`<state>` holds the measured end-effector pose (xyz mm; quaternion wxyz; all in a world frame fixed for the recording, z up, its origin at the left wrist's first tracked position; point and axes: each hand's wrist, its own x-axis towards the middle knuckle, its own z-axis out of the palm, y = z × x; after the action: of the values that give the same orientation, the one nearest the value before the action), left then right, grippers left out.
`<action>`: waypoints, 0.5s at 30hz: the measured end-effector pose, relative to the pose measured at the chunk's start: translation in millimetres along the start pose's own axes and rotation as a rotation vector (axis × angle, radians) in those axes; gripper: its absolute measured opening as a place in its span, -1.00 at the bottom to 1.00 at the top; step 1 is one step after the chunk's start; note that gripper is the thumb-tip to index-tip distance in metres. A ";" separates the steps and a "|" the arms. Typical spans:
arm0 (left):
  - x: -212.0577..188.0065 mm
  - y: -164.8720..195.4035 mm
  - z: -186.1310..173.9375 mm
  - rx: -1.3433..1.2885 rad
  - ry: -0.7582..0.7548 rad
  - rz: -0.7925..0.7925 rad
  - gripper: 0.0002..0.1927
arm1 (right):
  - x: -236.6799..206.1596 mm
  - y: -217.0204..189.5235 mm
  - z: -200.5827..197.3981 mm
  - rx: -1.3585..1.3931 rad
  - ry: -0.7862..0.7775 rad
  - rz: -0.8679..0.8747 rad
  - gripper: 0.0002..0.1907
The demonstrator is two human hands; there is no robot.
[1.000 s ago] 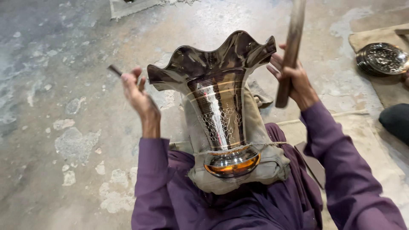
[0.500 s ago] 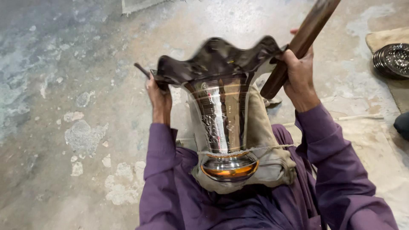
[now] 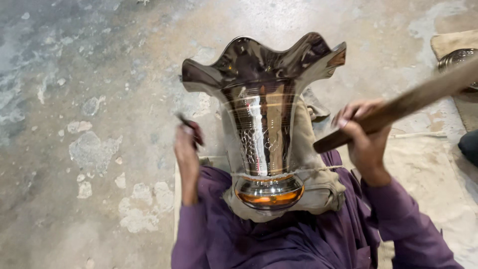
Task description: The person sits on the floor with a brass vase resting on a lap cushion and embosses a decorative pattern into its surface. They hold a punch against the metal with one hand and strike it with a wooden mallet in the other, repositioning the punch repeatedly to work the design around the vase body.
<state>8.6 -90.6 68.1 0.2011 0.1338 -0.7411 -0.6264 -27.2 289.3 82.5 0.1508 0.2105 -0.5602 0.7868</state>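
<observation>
Single head-worn view, looking steeply down and forward over the wearer's lap. Close range: both hands, left (image 3: 188,144) and right (image 3: 361,130), fill mid-frame above the concrete floor (image 3: 89,99).

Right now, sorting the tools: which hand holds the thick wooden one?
The right hand grips the thick wooden mallet handle. The left hand holds only a thin dark punch, beside the polished metal vase.

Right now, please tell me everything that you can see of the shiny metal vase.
The metal vase is polished and mirror-like, with a wide wavy rim, a narrow body with fine engraved patterns, and a round bulb at its base that reflects orange. It lies tilted on a beige cloth pad over the person's lap, rim pointing away. Neither hand touches it in this view.
</observation>
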 end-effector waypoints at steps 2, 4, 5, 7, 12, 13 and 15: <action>-37.4 7.8 0.9 -0.112 -0.140 0.075 -0.58 | -22.6 17.2 -5.2 -0.069 -0.028 0.093 -0.73; -54.6 21.3 7.4 -0.147 -0.264 0.088 -0.60 | -36.9 33.8 -9.3 -0.155 -0.116 0.151 -0.84; -58.2 28.8 11.2 -0.192 -0.305 0.027 -0.60 | -42.0 39.7 -11.8 -0.187 -0.158 0.244 -0.84; -60.6 42.5 19.5 -0.282 -0.383 -0.094 -0.55 | -46.8 46.4 -16.9 -0.250 -0.247 0.430 -0.82; -62.2 56.4 38.0 -0.187 -0.380 0.238 -0.33 | -36.9 19.3 -31.8 -0.522 -0.337 0.423 -0.83; -62.4 56.2 40.2 -0.135 -0.381 0.352 -0.32 | -32.4 7.4 -33.6 -0.587 -0.348 0.408 -0.84; -62.3 54.6 41.6 -0.075 -0.440 0.351 -0.36 | -25.3 -20.2 -34.6 -0.852 -0.299 0.578 -0.74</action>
<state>47.2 -16.4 108.1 0.1454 -0.1434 -0.7550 -0.6231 -1.3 328.6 76.6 -0.0815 0.0776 -0.8804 0.4608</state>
